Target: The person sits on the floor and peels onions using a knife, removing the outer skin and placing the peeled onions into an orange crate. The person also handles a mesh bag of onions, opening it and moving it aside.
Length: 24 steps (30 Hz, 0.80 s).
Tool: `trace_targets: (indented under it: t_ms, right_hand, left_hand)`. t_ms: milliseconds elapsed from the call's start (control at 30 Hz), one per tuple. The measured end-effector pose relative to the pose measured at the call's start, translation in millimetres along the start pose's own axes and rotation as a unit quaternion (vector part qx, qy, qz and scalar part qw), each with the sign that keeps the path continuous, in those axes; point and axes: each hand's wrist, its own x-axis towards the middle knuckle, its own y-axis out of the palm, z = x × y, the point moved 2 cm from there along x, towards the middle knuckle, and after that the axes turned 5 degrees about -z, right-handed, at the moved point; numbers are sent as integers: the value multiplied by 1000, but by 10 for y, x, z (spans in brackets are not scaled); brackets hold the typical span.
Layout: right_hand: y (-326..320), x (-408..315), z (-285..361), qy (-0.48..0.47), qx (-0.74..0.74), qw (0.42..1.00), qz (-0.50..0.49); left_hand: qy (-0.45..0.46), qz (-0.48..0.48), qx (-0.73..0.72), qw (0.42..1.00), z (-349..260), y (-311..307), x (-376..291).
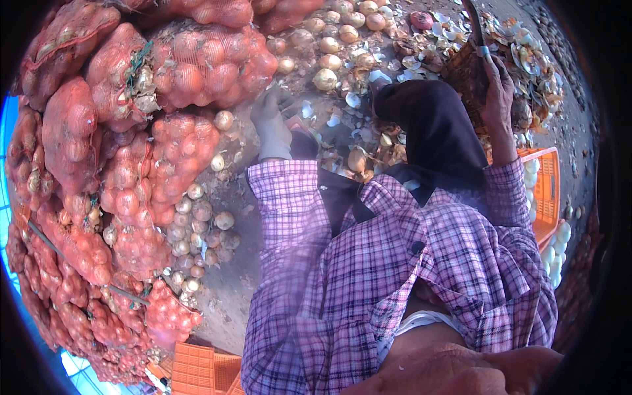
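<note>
My left hand (pixel 272 123), in a pale glove, reaches beside a red mesh bag of onions (pixel 212 64). Its fingers are blurred, and whether they hold anything is unclear. Bare and raised on the right, my right hand (pixel 497 94) has its fingertips against a dark, curved, narrow piece (pixel 474 22), perhaps a basket handle; a pale band shows at the contact. Below that piece is a woven basket (pixel 456 64), with dry onion skins (pixel 531 64) around it. Loose unpeeled onions (pixel 330 61) lie on the ground between the hands, with a red onion (pixel 421 20) farther right.
Full mesh bags (pixel 74 133) are piled along the left, a pole (pixel 123 295) across them. Small onions (pixel 200 227) lie beside the pile. At the right stands an orange plastic crate (pixel 547 192) with peeled onions (pixel 560 239) near it. More orange crates (pixel 192 368) stand at lower left.
</note>
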Motion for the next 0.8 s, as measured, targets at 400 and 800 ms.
trace_targets:
  t_ms: [400, 800]
  right_hand:
    - [35, -9, -89, 30, -79, 995, 55]
    - [405, -476, 236, -15, -84, 993, 81]
  left_hand:
    - [-29, -48, -116, 992, 9, -50, 49]
    - [-80, -63, -153, 983, 16, -530, 27]
